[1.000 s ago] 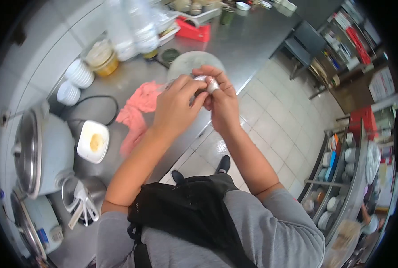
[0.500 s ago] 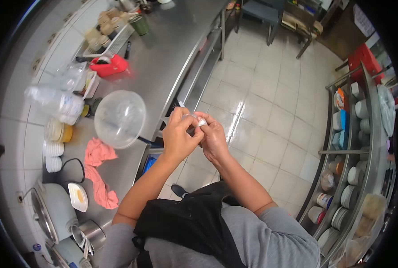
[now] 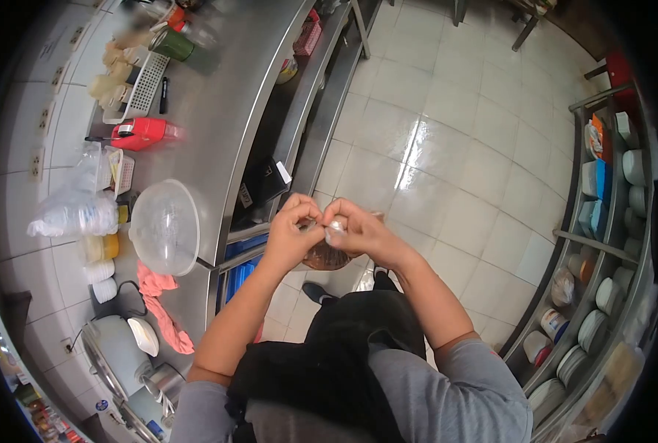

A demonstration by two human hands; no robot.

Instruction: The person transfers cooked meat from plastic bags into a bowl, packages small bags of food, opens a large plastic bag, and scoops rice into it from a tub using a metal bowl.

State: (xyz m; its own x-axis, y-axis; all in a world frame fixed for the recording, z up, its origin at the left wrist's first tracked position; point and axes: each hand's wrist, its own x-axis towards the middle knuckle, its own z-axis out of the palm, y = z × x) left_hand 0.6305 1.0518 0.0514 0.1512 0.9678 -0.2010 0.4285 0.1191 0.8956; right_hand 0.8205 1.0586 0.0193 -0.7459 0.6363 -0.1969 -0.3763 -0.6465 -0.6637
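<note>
In front of my body a see-through plastic bag [image 3: 326, 258] with brown contents hangs below my fingers. My left hand [image 3: 290, 232] pinches the bag's gathered top, thumb and fingertips pressed together. From the other side, my right hand [image 3: 366, 238] grips the same bunched plastic, a whitish piece of it showing beside the thumb. The fingertips of both hands almost meet. Part of the bag is hidden behind the hands.
On the steel counter [image 3: 218, 81] to the left are a translucent plastic bowl [image 3: 166, 227], a pink cloth [image 3: 165, 314], a red tape dispenser [image 3: 138, 134] and a white basket [image 3: 138, 90]. Shelves with stacked dishes [image 3: 592, 332] stand at the right. Tiled floor [image 3: 454, 170] lies between.
The view has shifted, so the bowl and counter appear farther left. The bag's brown contents now show below the hands. My hands have changed their hold on the plastic, staying close together.
</note>
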